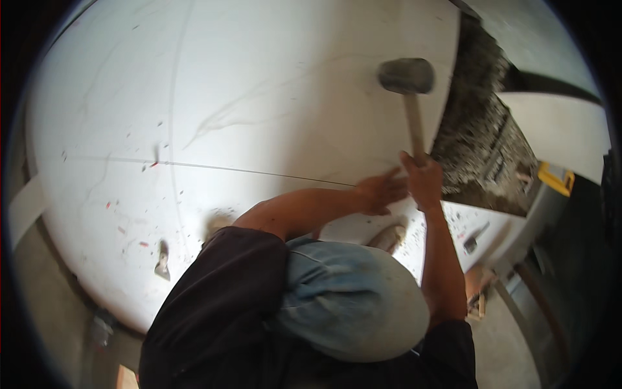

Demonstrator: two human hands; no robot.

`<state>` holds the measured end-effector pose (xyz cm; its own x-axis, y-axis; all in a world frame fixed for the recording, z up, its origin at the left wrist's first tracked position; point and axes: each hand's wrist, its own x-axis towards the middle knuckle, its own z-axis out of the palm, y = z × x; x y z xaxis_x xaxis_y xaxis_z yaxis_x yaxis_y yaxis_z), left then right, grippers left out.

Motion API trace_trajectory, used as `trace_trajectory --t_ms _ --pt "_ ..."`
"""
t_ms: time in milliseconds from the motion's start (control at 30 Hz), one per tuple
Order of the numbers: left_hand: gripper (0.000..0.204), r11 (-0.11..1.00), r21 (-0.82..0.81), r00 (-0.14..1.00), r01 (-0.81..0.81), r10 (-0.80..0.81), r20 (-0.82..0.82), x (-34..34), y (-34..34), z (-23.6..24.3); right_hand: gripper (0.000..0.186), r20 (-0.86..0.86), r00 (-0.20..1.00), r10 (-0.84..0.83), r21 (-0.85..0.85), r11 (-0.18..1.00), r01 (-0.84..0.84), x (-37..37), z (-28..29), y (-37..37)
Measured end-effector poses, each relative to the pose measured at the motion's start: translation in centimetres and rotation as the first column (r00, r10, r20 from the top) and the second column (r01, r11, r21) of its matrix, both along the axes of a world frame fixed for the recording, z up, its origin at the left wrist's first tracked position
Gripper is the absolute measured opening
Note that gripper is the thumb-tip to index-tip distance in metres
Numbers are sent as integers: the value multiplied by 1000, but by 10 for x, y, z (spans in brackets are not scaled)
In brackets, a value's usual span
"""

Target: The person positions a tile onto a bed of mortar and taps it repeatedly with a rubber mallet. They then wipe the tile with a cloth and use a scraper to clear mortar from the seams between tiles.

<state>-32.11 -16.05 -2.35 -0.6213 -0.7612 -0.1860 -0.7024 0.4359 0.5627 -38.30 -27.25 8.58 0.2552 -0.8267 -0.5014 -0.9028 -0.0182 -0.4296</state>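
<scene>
My right hand (424,181) is wrapped round the wooden handle (413,123) of a mallet. Its dark, blocky head (406,76) points away from me, above the right part of a large white slab with faint grey veins (259,78); whether it touches the slab I cannot tell. Close beside my right hand, on its left, my left hand (378,192) reaches across with fingers stretched and apart, holding nothing. A thin dark joint line (259,172) runs over the white surface up to my left hand.
Right of the slab lies rough, dark grey mortar (476,123), with another white slab (557,129) beyond. A yellow tool (556,178) rests at the far right. A small flat-bladed tool (163,261) lies at left, another small tool (476,240) at right. Red and dark bits are scattered about.
</scene>
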Motion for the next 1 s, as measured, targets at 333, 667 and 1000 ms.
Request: trace_trajectory --t_ms 333,667,1000 --pt "77 652 25 625 -758 714 317 154 266 29 48 -72 993 94 44 995 -91 -13 -9 31" --pt "74 829 -44 825 -558 560 75 131 199 22 46 -52 991 122 162 980 -112 -55 -37 97" --pt "74 987 -3 975 -160 158 -155 141 139 21 48 -5 1000 24 199 980 -23 -46 -27 84"
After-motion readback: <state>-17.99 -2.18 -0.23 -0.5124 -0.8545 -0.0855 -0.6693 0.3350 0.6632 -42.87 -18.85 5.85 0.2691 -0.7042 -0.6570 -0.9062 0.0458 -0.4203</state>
